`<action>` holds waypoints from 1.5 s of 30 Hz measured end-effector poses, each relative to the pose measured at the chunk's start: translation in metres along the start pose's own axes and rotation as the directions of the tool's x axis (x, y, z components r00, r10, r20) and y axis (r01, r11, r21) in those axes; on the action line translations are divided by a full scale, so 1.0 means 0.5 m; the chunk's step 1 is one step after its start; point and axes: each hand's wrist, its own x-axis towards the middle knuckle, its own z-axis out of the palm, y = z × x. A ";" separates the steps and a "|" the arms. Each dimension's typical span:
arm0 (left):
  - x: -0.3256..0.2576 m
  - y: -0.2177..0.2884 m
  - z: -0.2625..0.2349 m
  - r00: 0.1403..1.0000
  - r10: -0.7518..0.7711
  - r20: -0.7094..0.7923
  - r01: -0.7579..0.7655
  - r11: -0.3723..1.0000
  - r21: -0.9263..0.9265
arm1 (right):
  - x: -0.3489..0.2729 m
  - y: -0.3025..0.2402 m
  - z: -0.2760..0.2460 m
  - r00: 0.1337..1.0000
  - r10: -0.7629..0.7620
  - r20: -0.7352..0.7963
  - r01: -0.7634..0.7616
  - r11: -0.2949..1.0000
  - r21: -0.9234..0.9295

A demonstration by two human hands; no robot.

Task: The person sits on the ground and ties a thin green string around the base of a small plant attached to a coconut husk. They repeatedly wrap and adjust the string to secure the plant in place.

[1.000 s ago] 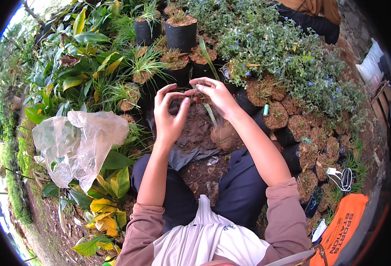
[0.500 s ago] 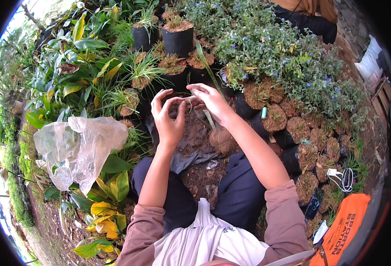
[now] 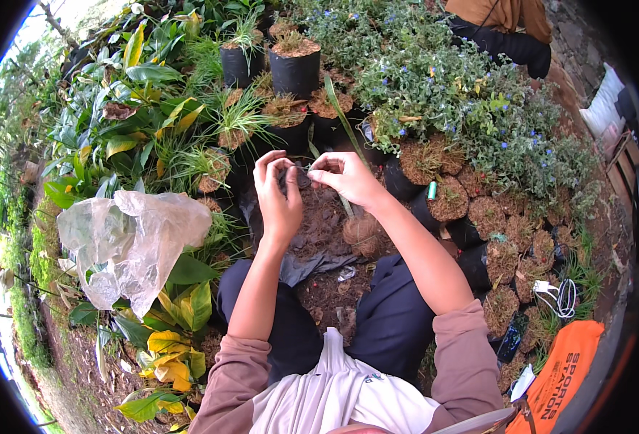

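My left hand (image 3: 279, 194) and my right hand (image 3: 347, 179) are raised close together above a dark sheet heaped with brown fibre (image 3: 316, 217). The right thumb and forefinger are pinched together; whatever they hold is too small to make out. On the left, the fingers curl toward the thumb, and any thing between them is likewise unclear. Below the right hand rests a round brown fibre ball (image 3: 363, 233). A long green leaf (image 3: 345, 123) rises behind the hands. To the right, a small green spool (image 3: 432, 190) stands among fibre-topped pots.
Black pots (image 3: 294, 69) with grassy tops stand ahead. A blue-flowered shrub (image 3: 471, 108) spreads at far right, with a person (image 3: 500, 29) beyond. Crumpled clear plastic (image 3: 135, 242) lies over leaves at left. White cable (image 3: 565, 295) and an orange bag (image 3: 562, 376) lie at right.
My right hand's fingers have drawn down from an outstretched pose into a pinch. My left fingers have curled slightly, staying near the same place.
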 end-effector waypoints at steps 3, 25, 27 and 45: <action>0.013 -0.001 -0.013 0.996 -0.051 -0.067 0.049 0.998 -0.037 | 0.003 -0.002 -0.007 0.999 -0.036 -0.014 0.035 0.999 -0.038; 0.025 -0.074 -0.073 0.707 -0.706 0.036 0.369 0.325 -0.871 | 0.002 -0.034 -0.023 0.962 0.025 -0.270 -0.005 0.997 0.074; 0.025 -0.079 -0.077 0.712 -0.699 0.060 0.352 0.282 -0.893 | 0.006 -0.028 -0.037 0.955 0.061 -0.289 -0.027 0.992 0.120; 0.008 -0.040 -0.063 0.766 -0.541 0.348 0.482 0.125 -0.867 | 0.034 0.073 0.051 0.980 -0.181 -0.087 0.143 0.933 -0.331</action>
